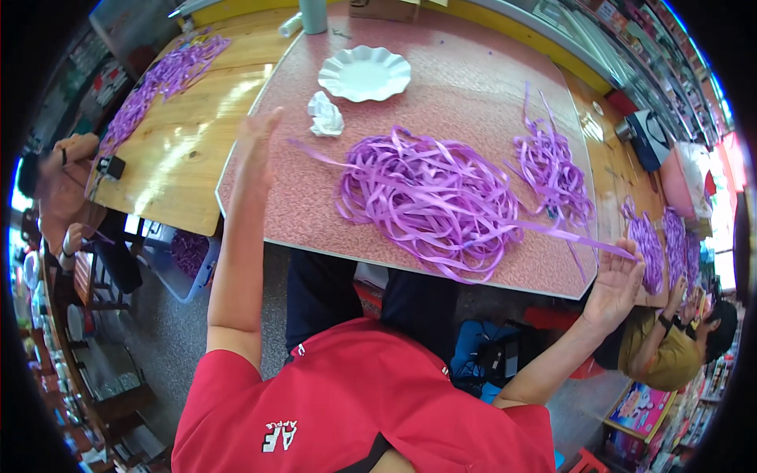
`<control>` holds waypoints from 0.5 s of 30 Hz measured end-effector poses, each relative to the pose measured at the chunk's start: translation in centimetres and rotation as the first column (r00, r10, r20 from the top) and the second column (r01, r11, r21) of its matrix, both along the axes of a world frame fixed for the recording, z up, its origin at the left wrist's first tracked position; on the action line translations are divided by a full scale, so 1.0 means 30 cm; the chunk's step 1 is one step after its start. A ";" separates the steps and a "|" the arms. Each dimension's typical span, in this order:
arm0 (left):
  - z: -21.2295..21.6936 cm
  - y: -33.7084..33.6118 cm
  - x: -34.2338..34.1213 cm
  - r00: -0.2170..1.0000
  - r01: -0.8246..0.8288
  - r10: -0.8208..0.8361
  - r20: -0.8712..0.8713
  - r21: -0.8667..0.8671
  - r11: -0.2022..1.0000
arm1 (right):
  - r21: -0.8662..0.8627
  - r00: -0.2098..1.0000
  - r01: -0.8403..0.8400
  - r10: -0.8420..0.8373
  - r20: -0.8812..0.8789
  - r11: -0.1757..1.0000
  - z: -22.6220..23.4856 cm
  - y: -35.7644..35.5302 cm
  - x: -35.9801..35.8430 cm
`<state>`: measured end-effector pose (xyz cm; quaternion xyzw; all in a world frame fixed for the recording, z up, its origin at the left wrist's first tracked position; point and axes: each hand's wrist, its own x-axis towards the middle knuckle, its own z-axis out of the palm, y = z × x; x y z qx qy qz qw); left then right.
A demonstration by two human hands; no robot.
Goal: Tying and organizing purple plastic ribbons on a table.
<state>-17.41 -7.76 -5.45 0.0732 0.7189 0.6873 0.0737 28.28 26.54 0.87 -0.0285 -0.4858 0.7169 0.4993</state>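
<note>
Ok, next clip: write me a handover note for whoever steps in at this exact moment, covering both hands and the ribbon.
Left hand: open, raised flat over the left edge of the pink board; whether the thin ribbon end beside it is pinched cannot be told.
Right hand: off the board's right corner, fingers spread, one purple ribbon strand running to it from the big tangled ribbon pile.
A smaller ribbon bunch lies to the right, a white scalloped plate and crumpled tissue behind.
Done: one strand drawn out. Left: most of the pile is tangled.
</note>
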 end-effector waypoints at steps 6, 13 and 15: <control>0.202 0.153 0.429 0.841 0.496 -0.394 -0.371 0.235 0.836 | 0.390 0.945 0.166 -0.259 0.199 0.906 0.097 -0.211 -0.113; 0.123 0.400 0.929 0.077 0.976 -0.940 -0.331 0.217 0.004 | 0.588 0.871 0.292 -0.464 0.163 0.754 0.075 -0.339 -0.190; 0.132 0.451 0.986 0.223 0.939 -0.901 -0.373 0.330 0.096 | 0.585 0.846 0.350 -0.515 0.139 0.732 0.062 -0.374 -0.200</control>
